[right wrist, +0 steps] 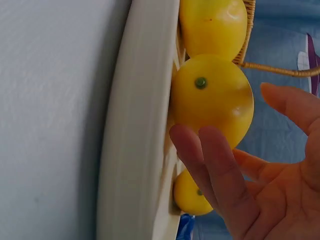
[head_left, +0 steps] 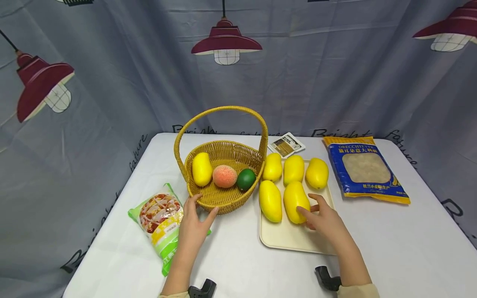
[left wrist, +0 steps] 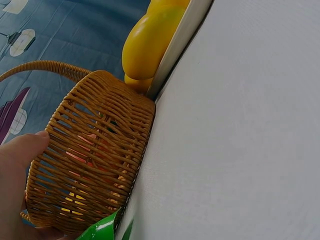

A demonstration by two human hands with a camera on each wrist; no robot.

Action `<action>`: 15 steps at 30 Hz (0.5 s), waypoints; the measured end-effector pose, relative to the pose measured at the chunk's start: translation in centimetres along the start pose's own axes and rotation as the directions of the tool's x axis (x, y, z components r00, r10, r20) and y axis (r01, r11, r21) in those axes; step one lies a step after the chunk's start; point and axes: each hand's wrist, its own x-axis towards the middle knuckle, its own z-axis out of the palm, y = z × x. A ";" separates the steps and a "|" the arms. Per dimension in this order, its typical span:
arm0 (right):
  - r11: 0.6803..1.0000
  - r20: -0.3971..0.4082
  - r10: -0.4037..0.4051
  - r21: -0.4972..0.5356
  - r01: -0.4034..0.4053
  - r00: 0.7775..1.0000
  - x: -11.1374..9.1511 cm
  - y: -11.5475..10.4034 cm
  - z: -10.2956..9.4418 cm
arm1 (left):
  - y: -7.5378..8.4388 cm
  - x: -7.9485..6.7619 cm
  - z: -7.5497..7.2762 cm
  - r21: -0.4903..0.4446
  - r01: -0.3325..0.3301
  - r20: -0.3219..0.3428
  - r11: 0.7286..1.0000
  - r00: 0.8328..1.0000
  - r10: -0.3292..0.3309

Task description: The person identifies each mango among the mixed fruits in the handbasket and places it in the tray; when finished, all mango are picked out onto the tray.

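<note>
A wicker basket (head_left: 220, 205) with a tall handle stands left of centre. It holds a yellow mango (head_left: 202, 169), a peach (head_left: 225, 176) and a dark green fruit (head_left: 246, 179). My left hand (head_left: 193, 225) holds the basket's front rim, thumb (left wrist: 35, 146) toward the front, the other fingers mostly hidden in the left wrist view. Several mangoes lie on a cream tray (head_left: 283, 240) to the right. Around the front right mango (head_left: 296, 203) my right hand (head_left: 328, 221) is spread, thumb and fingers on different sides; a gap shows beside the thumb (right wrist: 287, 102).
Left of the basket lies a green and white food bag (head_left: 164, 219), partly behind my left forearm. A blue and yellow pasta bag (head_left: 367, 169) is right of the tray. Behind the tray rests a small flat packet (head_left: 286, 145). A grey printed curtain (head_left: 316, 82) hangs behind the table.
</note>
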 end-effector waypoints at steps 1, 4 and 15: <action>1.000 0.004 -0.007 0.004 0.007 1.000 0.1 0.0 0.0 | 0.0 0.0 0.0 0.000 -0.001 -0.002 1.000 1.000 0.001; 0.999 0.013 -0.022 0.028 0.021 1.000 0.2 0.0 0.3 | 0.0 0.0 0.0 0.000 -0.002 -0.003 1.000 1.000 0.002; 1.000 0.002 0.003 0.017 -0.003 1.000 0.3 0.1 0.9 | 0.0 0.0 -0.1 -0.002 -0.002 -0.004 1.000 1.000 0.002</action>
